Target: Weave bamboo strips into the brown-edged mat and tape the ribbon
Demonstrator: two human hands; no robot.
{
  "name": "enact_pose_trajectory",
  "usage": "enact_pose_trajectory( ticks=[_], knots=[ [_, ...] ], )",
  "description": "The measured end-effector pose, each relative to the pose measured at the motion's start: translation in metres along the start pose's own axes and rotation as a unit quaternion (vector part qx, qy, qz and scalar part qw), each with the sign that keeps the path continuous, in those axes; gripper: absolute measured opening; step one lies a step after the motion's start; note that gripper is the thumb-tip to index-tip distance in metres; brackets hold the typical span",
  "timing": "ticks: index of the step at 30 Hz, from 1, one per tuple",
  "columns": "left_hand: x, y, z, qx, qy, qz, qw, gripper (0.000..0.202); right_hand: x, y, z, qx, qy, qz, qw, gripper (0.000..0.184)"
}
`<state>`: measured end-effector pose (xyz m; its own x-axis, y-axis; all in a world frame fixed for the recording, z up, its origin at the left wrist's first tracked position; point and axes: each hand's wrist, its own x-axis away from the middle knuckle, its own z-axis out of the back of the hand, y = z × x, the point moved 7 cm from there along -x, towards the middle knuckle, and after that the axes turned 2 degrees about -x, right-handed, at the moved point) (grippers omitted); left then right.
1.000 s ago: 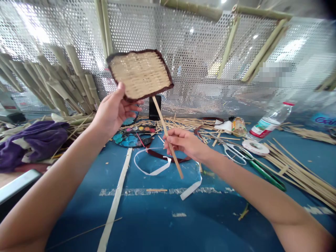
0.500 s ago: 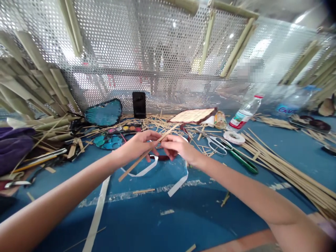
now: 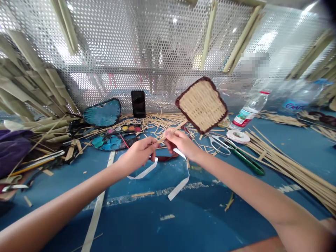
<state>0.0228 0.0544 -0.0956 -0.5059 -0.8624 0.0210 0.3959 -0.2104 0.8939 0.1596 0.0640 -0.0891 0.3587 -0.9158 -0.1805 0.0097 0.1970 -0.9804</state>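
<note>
A person holds up a square-ish woven fan [image 3: 203, 105], its pale, ribbed strips bordered by an uneven dark-brown binding, at a workbench. The thumb and fingers of the right hand [image 3: 180, 141] are clamped on the thin, flat wooden handle [image 3: 181, 125], while the left hand's [image 3: 144, 151] fingertips pinch it lower down. The fan tilts cornerwise beyond the hands, above the bench's far side. Glossy white ribbon [image 3: 179, 189] curls below the right hand on the scuffed blue tabletop [image 3: 147, 224], near a loose heap of split slivers [image 3: 160, 122], white-handled scissors [image 3: 222, 145], a tape roll [image 3: 238, 136] and a bundle of long strips [image 3: 291, 168]. Behind rises a perforated metal screen [image 3: 110, 42], with bamboo poles [image 3: 39, 87] leaning at left.
</note>
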Motion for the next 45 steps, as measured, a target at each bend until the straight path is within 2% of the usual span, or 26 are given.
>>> enact_pose_trajectory(
  ticks=[2, 5, 9, 11, 13, 14, 15, 16, 17, 21, 24, 28, 33, 36, 38, 39, 40, 41, 43, 44, 45],
  knots=[
    [0.000, 0.002, -0.001, 0.017, 0.016, -0.019, 1.000, 0.023, 0.003, 0.003, -0.005, -0.004, -0.016, -0.015, 1.000, 0.040],
    [0.000, 0.001, -0.006, 0.043, 0.013, -0.035, 0.998, 0.023, 0.004, 0.006, -0.003, -0.015, 0.022, -0.024, 0.999, 0.033],
    [-0.002, -0.006, -0.011, 0.051, 0.006, -0.017, 0.999, 0.020, 0.002, 0.009, 0.001, -0.007, 0.038, -0.033, 0.999, 0.030],
    [-0.002, -0.006, -0.011, 0.058, 0.008, -0.011, 0.998, 0.018, 0.004, 0.008, 0.001, 0.016, 0.003, -0.053, 0.998, 0.034],
    [0.000, -0.003, -0.007, 0.066, 0.012, -0.012, 0.998, 0.018, 0.012, 0.005, 0.005, 0.113, -0.061, -0.073, 0.989, 0.039],
    [0.000, -0.002, -0.004, 0.069, 0.015, -0.014, 0.997, 0.019, 0.019, 0.003, 0.013, 0.209, -0.082, -0.082, 0.971, 0.040],
    [0.001, 0.000, -0.001, 0.069, 0.020, -0.016, 0.997, 0.022, 0.027, 0.001, 0.028, 0.320, -0.089, -0.089, 0.939, 0.039],
    [0.002, 0.001, 0.003, 0.067, 0.027, -0.017, 0.997, 0.026, 0.035, -0.002, 0.049, 0.443, -0.070, -0.098, 0.888, 0.036],
    [0.001, 0.002, 0.007, 0.062, 0.035, -0.018, 0.997, 0.030, 0.044, -0.004, 0.078, 0.546, -0.016, -0.118, 0.829, 0.035],
    [-0.002, 0.001, 0.021, 0.045, 0.065, -0.017, 0.997, 0.035, 0.087, 0.009, 0.185, 0.623, 0.115, -0.217, 0.743, 0.028],
    [-0.004, 0.000, 0.021, 0.056, 0.048, -0.008, 0.997, 0.028, 0.106, 0.032, 0.231, 0.642, 0.131, -0.247, 0.714, 0.035],
    [0.000, 0.004, 0.023, 0.099, 0.023, -0.009, 0.995, 0.024, 0.112, 0.049, 0.247, 0.652, 0.125, -0.263, 0.700, 0.033],
    [0.003, 0.010, 0.034, 0.150, -0.024, -0.037, 0.988, 0.020, 0.106, 0.040, 0.251, 0.661, 0.119, -0.274, 0.689, 0.021],
    [0.000, 0.013, 0.041, 0.092, -0.038, -0.064, 0.993, 0.024, 0.110, 0.026, 0.256, 0.669, 0.130, -0.275, 0.679, 0.011],
    [-0.002, 0.015, 0.047, 0.036, -0.021, -0.089, 0.995, 0.025, 0.120, 0.014, 0.258, 0.678, 0.150, -0.270, 0.667, 0.013],
    [-0.003, 0.016, 0.052, 0.016, -0.002, -0.100, 0.995, 0.025, 0.126, 0.009, 0.256, 0.674, 0.161, -0.265, 0.671, 0.014],
    [-0.004, 0.018, 0.057, 0.001, 0.022, -0.110, 0.994, 0.024, 0.133, 0.005, 0.250, 0.659, 0.167, -0.260, 0.686, 0.015],
    [-0.004, 0.019, 0.063, -0.008, 0.048, -0.116, 0.992, 0.022, 0.139, 0.003, 0.241, 0.629, 0.171, -0.255, 0.714, 0.016],
    [-0.003, 0.022, 0.073, -0.013, 0.093, -0.117, 0.989, 0.017, 0.147, 0.007, 0.206, 0.509, 0.136, -0.254, 0.811, 0.024],
    [-0.002, 0.024, 0.076, -0.010, 0.103, -0.111, 0.988, 0.015, 0.148, 0.011, 0.182, 0.446, 0.103, -0.262, 0.850, 0.029],
    [-0.001, 0.025, 0.077, -0.002, 0.103, -0.102, 0.989, 0.014, 0.146, 0.010, 0.158, 0.410, 0.091, -0.246, 0.874, 0.033]
  ],
)
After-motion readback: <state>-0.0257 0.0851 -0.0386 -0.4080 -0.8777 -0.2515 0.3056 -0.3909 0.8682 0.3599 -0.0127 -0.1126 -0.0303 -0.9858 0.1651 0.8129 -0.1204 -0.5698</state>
